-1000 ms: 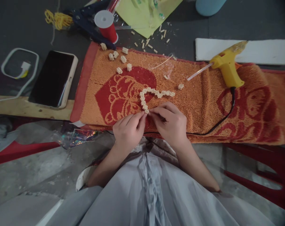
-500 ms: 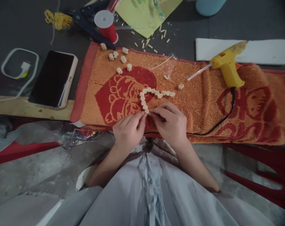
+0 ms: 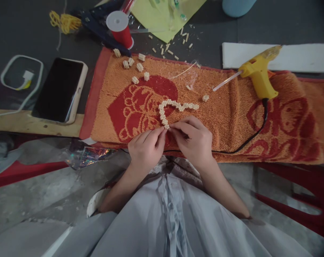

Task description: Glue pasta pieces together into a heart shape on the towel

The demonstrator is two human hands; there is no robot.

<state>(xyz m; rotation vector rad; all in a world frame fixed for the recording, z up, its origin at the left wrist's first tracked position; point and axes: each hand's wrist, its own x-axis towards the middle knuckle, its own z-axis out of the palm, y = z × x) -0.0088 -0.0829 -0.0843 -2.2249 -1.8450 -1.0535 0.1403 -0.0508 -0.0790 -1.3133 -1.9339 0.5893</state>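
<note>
A curved chain of small pale stick clusters (image 3: 163,110), bent like part of a heart, lies on the orange and red towel (image 3: 218,117). My left hand (image 3: 146,148) pinches the lower end of this chain from the left, thumb and forefinger closed. From the right, my right hand (image 3: 192,141) closes its fingertips on the same end piece. One loose stick cluster (image 3: 205,98) rests just right of the chain. Several more clusters (image 3: 139,67) lie on the towel's upper left part. The exact grip of the fingertips is partly hidden.
A yellow glue gun (image 3: 259,73) lies on the towel at right, its black cord running along the front edge. Behind it is a white foam strip (image 3: 279,57). A phone (image 3: 60,91), a red thread spool (image 3: 121,34) and cut stick bits (image 3: 167,47) are also about.
</note>
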